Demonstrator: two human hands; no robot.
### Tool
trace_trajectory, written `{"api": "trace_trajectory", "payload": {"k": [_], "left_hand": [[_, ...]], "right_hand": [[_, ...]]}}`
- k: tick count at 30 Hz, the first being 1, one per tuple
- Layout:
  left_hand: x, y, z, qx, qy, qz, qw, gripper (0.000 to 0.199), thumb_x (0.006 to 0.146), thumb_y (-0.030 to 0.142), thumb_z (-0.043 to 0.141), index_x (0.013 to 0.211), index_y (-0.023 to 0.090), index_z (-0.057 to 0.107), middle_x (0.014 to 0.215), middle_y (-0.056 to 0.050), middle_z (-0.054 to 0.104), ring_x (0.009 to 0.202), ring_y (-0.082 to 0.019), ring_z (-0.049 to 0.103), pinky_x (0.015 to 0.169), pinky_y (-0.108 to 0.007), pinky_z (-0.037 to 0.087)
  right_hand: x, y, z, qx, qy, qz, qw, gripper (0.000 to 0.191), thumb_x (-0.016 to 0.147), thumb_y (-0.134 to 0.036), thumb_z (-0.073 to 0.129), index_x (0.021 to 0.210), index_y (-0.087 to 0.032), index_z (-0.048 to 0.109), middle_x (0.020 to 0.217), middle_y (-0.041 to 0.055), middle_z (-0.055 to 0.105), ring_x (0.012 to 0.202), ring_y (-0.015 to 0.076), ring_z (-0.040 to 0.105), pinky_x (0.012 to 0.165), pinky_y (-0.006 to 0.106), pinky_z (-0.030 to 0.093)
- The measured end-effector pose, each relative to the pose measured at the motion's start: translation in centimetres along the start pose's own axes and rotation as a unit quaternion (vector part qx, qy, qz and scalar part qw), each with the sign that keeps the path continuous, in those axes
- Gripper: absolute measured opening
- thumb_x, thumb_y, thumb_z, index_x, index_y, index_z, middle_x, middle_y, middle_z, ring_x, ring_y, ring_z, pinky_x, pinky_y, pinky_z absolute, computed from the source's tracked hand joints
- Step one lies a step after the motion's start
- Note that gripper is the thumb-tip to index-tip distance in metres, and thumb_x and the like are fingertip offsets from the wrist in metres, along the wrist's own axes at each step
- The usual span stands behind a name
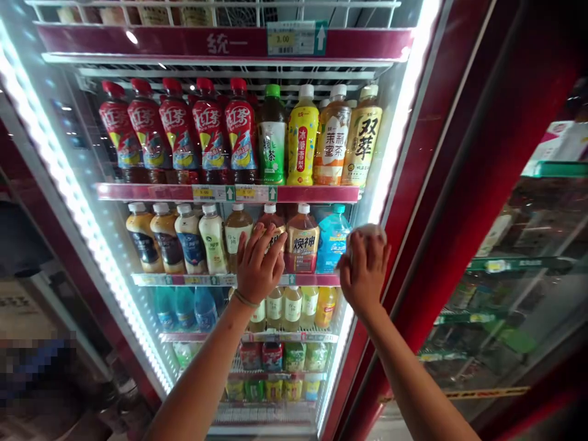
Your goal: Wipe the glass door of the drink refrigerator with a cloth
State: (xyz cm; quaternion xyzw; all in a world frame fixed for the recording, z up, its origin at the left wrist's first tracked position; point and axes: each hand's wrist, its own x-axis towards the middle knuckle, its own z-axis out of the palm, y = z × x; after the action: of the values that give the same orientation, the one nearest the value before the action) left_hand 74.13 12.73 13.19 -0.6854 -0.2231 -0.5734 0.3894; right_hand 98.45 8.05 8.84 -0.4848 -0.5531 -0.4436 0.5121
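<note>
A lit drinks cooler with a glass front fills the middle of the head view. My left hand [260, 263] is raised before the third shelf [184, 280], fingers spread, with nothing in it; it partly hides a bottle with a dark label. To its right, my right hand [365, 269] presses a crumpled pale cloth [370, 233] against the front, near the cooler's right edge. Beside that hand stands a blue bottle [334, 239]. Red-capped tea bottles [176, 131] and a yellow bottle [302, 141] line the shelf above.
A red door frame [441, 275] runs diagonally on the right, with another glass-fronted case beyond it. Bright light strips [78, 190] edge the cooler. Lower shelves hold several more bottles [293, 306]. The lower left is dark and partly blurred.
</note>
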Motion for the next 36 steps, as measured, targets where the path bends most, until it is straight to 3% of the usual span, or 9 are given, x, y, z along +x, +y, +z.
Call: {"api": "trace_trajectory", "payload": {"k": [4, 7, 10, 13, 17, 23, 27, 30, 36], "left_hand": [[-0.3, -0.2, -0.3, 0.015, -0.024, 0.0, 1.0, 0.05, 0.098, 0.018, 0.056, 0.147, 0.026, 0.058, 0.151, -0.009, 0.061, 0.154, -0.025, 0.043, 0.13, -0.05, 0.03], [-0.4, -0.8, -1.1, 0.034, -0.045, 0.019, 0.998, 0.051, 0.098, 0.018, 0.057, 0.149, 0.026, 0.057, 0.153, -0.008, 0.06, 0.155, -0.025, 0.041, 0.13, -0.05, 0.029], [-0.4, -1.4, -1.7, 0.03, -0.057, 0.024, 0.998, 0.054, 0.097, 0.018, 0.059, 0.149, 0.028, 0.057, 0.154, -0.007, 0.059, 0.157, -0.027, 0.038, 0.132, -0.054, 0.024], [-0.6, -1.3, -1.4, 0.016, -0.051, 0.009, 0.999, 0.054, 0.097, 0.017, 0.059, 0.15, 0.029, 0.056, 0.155, -0.007, 0.058, 0.158, -0.027, 0.035, 0.133, -0.056, 0.022], [-1.2, -1.1, -1.2, 0.002, -0.042, 0.002, 0.999, 0.057, 0.097, 0.017, 0.058, 0.153, 0.027, 0.052, 0.156, -0.009, 0.057, 0.158, -0.027, 0.034, 0.133, -0.055, 0.021], [-1.7, -4.6, -4.3, -0.007, -0.091, 0.024, 0.996, 0.058, 0.097, 0.02, 0.062, 0.154, 0.025, 0.051, 0.152, -0.01, 0.06, 0.154, -0.027, 0.043, 0.133, -0.054, 0.023], [-2.0, -7.3, -5.3, -0.01, -0.056, -0.021, 0.998, 0.057, 0.097, 0.019, 0.062, 0.153, 0.025, 0.053, 0.152, -0.013, 0.06, 0.154, -0.03, 0.043, 0.129, -0.055, 0.031], [-2.7, -7.6, -4.6, -0.015, -0.036, -0.037, 0.999, 0.062, 0.097, 0.021, 0.062, 0.157, 0.026, 0.048, 0.156, -0.014, 0.056, 0.155, -0.03, 0.041, 0.13, -0.054, 0.029], [-3.7, -7.4, -3.7, -0.012, -0.019, -0.017, 1.0, 0.066, 0.097, 0.023, 0.064, 0.16, 0.026, 0.043, 0.158, -0.012, 0.054, 0.156, -0.028, 0.038, 0.132, -0.051, 0.025]], "right_hand": [[2.6, -2.7, 1.0, 0.036, -0.034, -0.013, 0.999, 0.082, 0.1, -0.025, 0.055, 0.17, -0.036, 0.015, 0.173, 0.009, 0.032, 0.158, 0.0397, 0.033, 0.128, 0.07, 0.025], [-0.8, -3.3, 0.5, 0.041, -0.096, -0.114, 0.988, 0.083, 0.099, -0.027, 0.059, 0.17, -0.037, 0.017, 0.168, 0.0072, 0.042, 0.152, 0.0336, 0.045, 0.131, 0.058, 0.028], [-3.0, -1.5, -0.4, 0.015, -0.085, -0.109, 0.99, 0.081, 0.099, -0.026, 0.06, 0.169, -0.036, 0.021, 0.168, 0.0085, 0.043, 0.15, 0.0337, 0.048, 0.13, 0.057, 0.03], [0.1, -0.4, -0.5, 0.004, -0.03, -0.01, 0.999, 0.078, 0.1, -0.023, 0.054, 0.17, -0.034, 0.021, 0.172, 0.0106, 0.033, 0.156, 0.038, 0.037, 0.128, 0.065, 0.029], [5.3, -3.7, 0.7, 0.019, -0.023, 0.018, 0.999, 0.077, 0.103, -0.023, 0.049, 0.171, -0.034, 0.014, 0.176, 0.0089, 0.025, 0.159, 0.0389, 0.03, 0.128, 0.07, 0.026], [-1.0, -6.0, 1.4, 0.015, -0.083, -0.102, 0.991, 0.084, 0.1, -0.024, 0.058, 0.17, -0.036, 0.014, 0.17, 0.0069, 0.039, 0.152, 0.0338, 0.045, 0.129, 0.06, 0.032], [0.4, -3.9, 1.3, -0.027, -0.009, 0.028, 0.999, 0.077, 0.101, -0.022, 0.049, 0.17, -0.033, 0.018, 0.175, 0.0096, 0.028, 0.159, 0.0383, 0.031, 0.126, 0.07, 0.029], [4.2, -5.8, 2.0, -0.027, 0.026, 0.09, 0.995, 0.076, 0.101, -0.019, 0.044, 0.17, -0.031, 0.016, 0.176, 0.0105, 0.021, 0.162, 0.0381, 0.024, 0.124, 0.07, 0.034], [0.5, -10.2, 2.6, -0.01, -0.057, -0.08, 0.995, 0.084, 0.101, -0.02, 0.054, 0.171, -0.034, 0.01, 0.172, 0.0075, 0.035, 0.156, 0.0322, 0.04, 0.125, 0.058, 0.042]]}}
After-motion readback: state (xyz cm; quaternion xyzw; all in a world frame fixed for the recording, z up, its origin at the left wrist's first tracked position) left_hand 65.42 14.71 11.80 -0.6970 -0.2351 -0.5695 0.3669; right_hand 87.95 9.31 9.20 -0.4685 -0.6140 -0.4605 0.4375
